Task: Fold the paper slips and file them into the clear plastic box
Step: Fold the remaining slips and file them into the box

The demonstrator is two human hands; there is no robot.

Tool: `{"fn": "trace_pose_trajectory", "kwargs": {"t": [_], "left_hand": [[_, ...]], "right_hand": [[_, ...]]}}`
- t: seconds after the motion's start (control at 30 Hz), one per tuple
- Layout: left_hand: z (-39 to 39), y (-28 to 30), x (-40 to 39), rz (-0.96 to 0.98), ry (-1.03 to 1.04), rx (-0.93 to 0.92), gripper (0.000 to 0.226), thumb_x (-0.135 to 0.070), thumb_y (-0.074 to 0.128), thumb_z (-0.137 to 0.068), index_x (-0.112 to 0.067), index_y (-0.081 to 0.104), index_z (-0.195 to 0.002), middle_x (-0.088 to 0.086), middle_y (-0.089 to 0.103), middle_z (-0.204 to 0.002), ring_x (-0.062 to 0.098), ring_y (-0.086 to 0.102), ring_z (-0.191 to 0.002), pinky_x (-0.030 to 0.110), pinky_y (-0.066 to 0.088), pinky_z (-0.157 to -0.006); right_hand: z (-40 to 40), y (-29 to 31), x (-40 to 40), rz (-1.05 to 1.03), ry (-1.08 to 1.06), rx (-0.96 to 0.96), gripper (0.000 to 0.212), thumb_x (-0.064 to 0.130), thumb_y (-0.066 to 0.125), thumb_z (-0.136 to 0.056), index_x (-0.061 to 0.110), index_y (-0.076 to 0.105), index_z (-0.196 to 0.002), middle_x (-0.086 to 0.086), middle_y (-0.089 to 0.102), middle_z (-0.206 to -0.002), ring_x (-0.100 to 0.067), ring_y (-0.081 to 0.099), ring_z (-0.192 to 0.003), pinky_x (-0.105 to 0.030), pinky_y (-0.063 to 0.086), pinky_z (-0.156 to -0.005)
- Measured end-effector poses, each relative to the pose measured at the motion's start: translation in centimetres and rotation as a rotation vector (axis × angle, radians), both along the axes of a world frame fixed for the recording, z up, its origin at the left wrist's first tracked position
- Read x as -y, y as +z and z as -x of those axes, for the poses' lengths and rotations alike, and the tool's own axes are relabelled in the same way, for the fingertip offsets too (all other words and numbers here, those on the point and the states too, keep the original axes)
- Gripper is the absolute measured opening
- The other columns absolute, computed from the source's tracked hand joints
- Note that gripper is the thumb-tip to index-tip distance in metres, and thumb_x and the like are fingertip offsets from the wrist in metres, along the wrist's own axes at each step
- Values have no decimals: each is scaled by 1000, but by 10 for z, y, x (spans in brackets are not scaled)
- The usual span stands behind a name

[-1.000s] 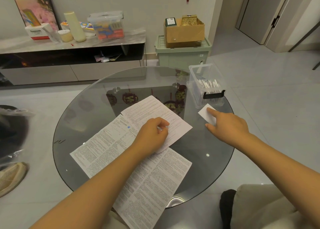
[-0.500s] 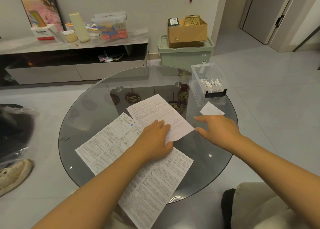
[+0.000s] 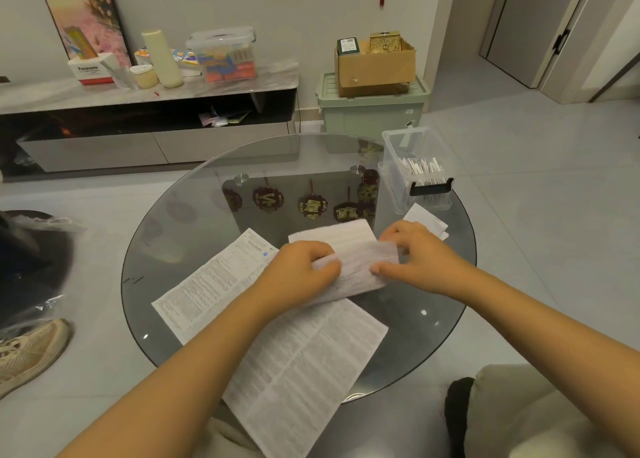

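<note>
Two hands, left [image 3: 300,274] and right [image 3: 418,257], pinch opposite ends of the paper slip [image 3: 353,260] between them.

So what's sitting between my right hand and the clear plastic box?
In the head view, one small folded slip lies on the glass table between the right hand and the clear plastic box.

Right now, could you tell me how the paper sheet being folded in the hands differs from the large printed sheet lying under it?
The white printed slip being folded is smaller and bent over on itself; the large printed paper sheet lies flat and open on the round glass table. The slip is gripped by the left hand and right hand; neither grips the large sheet. Both carry dense small print.
</note>
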State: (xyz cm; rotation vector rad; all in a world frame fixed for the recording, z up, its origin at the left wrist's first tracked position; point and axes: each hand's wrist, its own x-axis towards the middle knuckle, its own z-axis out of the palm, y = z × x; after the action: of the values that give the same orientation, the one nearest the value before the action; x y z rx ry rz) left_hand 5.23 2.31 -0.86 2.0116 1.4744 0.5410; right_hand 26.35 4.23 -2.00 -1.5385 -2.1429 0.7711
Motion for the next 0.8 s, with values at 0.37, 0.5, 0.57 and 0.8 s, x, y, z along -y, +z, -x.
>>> {"fn": "trace_pose_trajectory", "kwargs": {"t": [0.37, 0.5, 0.57, 0.8], "left_hand": [[17, -15, -16, -44, 239, 98, 33, -30, 61, -89, -27, 54, -122, -9, 54, -122, 6, 50, -111, 24, 43, -92], [16, -18, -13, -235, 23, -87, 30, -29, 61, -89, -33, 59, -119, -14, 49, -126, 7, 35, -124, 34, 22, -109], [13, -21, -9, -217, -105, -164, 24, -29, 58, -91, -35, 64, -114, -15, 50, -126, 6, 34, -123, 34, 16, -109], [13, -35, -1, -91, -275, -289, 35, -35, 56, -91, -38, 56, -126, -12, 41, -139, 9, 31, -129, 35, 29, -111]], "right_hand": [[17, -13, -5, 128, -233, -27, 28, 30, 55, -91, 13, 56, -114, -1, 62, -114, -19, 57, -102, -32, 47, -85], [16, -23, -5, 83, -300, 23, 28, 31, 57, -90, 15, 49, -112, -2, 61, -113, -21, 58, -98, -39, 51, -83], [17, -28, -4, 75, -297, 64, 38, 33, 62, -86, 17, 43, -116, -2, 61, -113, -21, 58, -97, -42, 52, -81], [21, -26, 12, -213, -95, 363, 78, 50, 62, -81, 35, 18, -144, -2, 25, -138, -19, 21, -127, -33, 18, -104]]}}
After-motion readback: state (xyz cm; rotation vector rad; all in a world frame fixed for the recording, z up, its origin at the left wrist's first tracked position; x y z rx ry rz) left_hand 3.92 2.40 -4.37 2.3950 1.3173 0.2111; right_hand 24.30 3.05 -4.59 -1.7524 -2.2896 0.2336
